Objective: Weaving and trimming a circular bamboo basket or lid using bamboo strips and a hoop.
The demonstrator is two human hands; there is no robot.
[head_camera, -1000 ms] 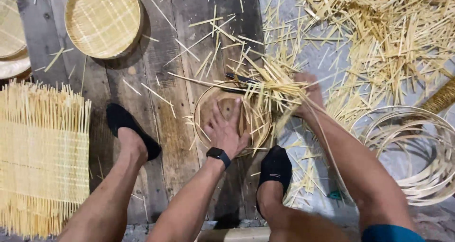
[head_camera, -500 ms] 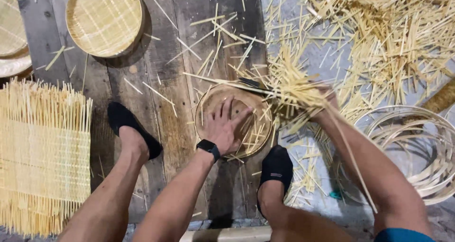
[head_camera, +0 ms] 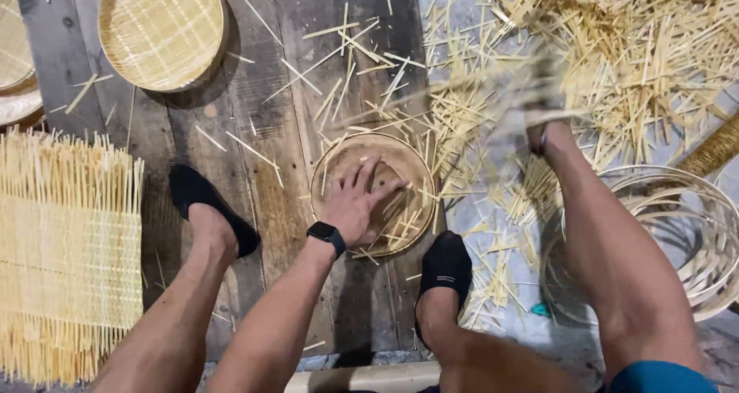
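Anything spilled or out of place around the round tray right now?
Yes. Loose bamboo strips lie scattered over the plank floor and heaped at upper right, some lying across the round tray under the left hand. The right hand is motion-blurred, so its grip is unclear. Nothing looks broken.

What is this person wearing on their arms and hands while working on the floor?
Both forearms are bare, with no sleeves showing and no gloves. The left hand has a black smartwatch with a dark square face strapped at the wrist. The right hand is blurred; a thin dark band seems to sit at its wrist, but I cannot tell what it is.
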